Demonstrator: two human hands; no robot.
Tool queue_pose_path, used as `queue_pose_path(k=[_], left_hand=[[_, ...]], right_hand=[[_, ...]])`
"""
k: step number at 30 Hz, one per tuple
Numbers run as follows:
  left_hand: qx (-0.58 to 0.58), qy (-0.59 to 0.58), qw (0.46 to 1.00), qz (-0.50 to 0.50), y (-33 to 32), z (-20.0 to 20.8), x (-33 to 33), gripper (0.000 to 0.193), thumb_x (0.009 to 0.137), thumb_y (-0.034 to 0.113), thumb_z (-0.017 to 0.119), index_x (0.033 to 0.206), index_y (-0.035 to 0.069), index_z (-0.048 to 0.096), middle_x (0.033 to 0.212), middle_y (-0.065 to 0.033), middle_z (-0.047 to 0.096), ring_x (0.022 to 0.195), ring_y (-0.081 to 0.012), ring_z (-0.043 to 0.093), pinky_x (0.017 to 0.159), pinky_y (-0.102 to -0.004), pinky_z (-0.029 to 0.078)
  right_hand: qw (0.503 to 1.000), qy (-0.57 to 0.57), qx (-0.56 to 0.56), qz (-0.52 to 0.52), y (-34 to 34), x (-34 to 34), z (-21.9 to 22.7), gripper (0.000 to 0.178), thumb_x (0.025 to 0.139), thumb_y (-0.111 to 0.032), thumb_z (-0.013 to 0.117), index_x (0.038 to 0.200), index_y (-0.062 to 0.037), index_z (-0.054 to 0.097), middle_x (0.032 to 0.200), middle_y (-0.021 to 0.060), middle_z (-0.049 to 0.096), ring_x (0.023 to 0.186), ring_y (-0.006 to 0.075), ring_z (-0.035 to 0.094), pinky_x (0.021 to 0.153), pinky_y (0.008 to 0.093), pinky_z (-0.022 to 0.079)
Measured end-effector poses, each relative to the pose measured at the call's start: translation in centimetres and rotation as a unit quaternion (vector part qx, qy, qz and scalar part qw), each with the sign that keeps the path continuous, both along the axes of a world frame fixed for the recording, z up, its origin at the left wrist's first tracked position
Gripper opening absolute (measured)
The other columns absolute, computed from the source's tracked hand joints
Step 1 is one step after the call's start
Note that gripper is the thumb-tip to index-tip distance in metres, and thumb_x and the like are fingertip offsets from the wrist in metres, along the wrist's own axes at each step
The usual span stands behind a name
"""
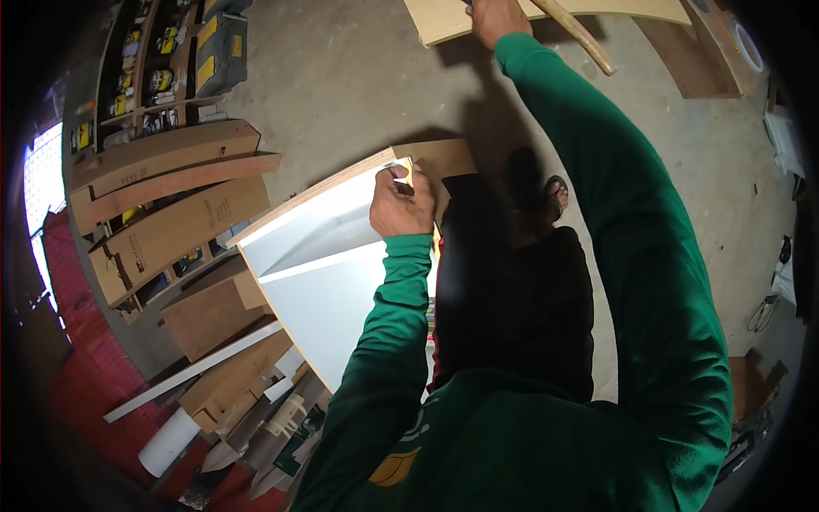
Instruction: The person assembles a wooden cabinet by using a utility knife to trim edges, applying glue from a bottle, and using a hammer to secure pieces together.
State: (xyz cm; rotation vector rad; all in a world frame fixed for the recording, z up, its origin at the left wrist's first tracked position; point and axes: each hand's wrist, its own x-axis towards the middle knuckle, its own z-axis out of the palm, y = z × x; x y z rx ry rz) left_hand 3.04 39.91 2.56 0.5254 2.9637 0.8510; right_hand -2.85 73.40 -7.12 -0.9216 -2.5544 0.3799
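My left hand (401, 203) is closed at the upper corner of a white-lined wooden cabinet (320, 320). Between thumb and fingers is a thin yellow strip (408, 173), its kind unclear. My right arm reaches far forward, and my right hand (499, 20) is curled at the top edge, partly cut off. Something dark shows at its fingertips, too little to name. Beside that hand, a wooden handle (578, 36) slants across a pale wooden panel (631, 8); its upper end is out of view.
Long cardboard boxes (175, 222) and board offcuts lie left of the cabinet. A shelf of tools (162, 81) and a grey toolbox (222, 55) stand at the far left. A brown wooden piece (695, 51) is at the far right. My sandalled foot (556, 196) rests on the concrete floor.
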Motion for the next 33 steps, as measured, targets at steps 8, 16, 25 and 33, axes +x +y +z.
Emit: queue_pose_path(k=[8,16,25,33], left_hand=[[0.052,-0.052,0.997,0.032,-0.1,-0.3,0.1,0.028,0.09,0.019,0.081,0.102,0.005,0.06,0.065,-0.0079,0.065,0.058,-0.0159,0.064,0.062,-0.0303,0.052],[0.142,-0.041,0.989,0.027,-0.9,-0.8,0.6,0.028,0.093,0.019,0.081,0.103,0.007,0.059,0.065,-0.0042,0.06,0.058,-0.0145,0.061,0.061,-0.0282,0.051],[0.107,-0.028,0.994,0.028,-1.5,-1.5,0.5,0.031,0.089,0.018,0.085,0.102,0.008,0.058,0.072,-0.0029,0.062,0.062,-0.0147,0.061,0.063,-0.0294,0.053],[0.093,-0.014,0.995,0.021,-2.0,-1.6,0.6,0.03,0.087,0.014,0.085,0.098,0.007,0.058,0.072,-0.0034,0.067,0.064,-0.0142,0.066,0.067,-0.0297,0.055]], right_hand=[[0.974,0.182,-0.136,0.01,-6.1,2.6,1.2,0.024,0.094,-0.025,0.067,0.098,-0.0018,0.072,0.094,0.0197,0.073,0.09,0.0404,0.069,0.084,0.0501,0.056],[0.838,0.147,-0.51,0.127,-22.2,10.1,4.1,0.022,0.091,-0.02,0.071,0.103,-0.003,0.077,0.093,0.0132,0.077,0.086,0.0235,0.075,0.079,0.0368,0.058],[0.817,0.118,-0.558,0.085,-22.3,8.9,4.1,0.023,0.091,-0.02,0.074,0.093,0.003,0.076,0.075,0.0101,0.074,0.07,0.0123,0.071,0.069,0.0327,0.057],[0.839,0.171,-0.485,0.179,-22.6,9.6,4.3,0.013,0.095,-0.014,0.067,0.096,-0.0012,0.067,0.089,0.0148,0.071,0.08,0.0267,0.072,0.073,0.0394,0.057]])
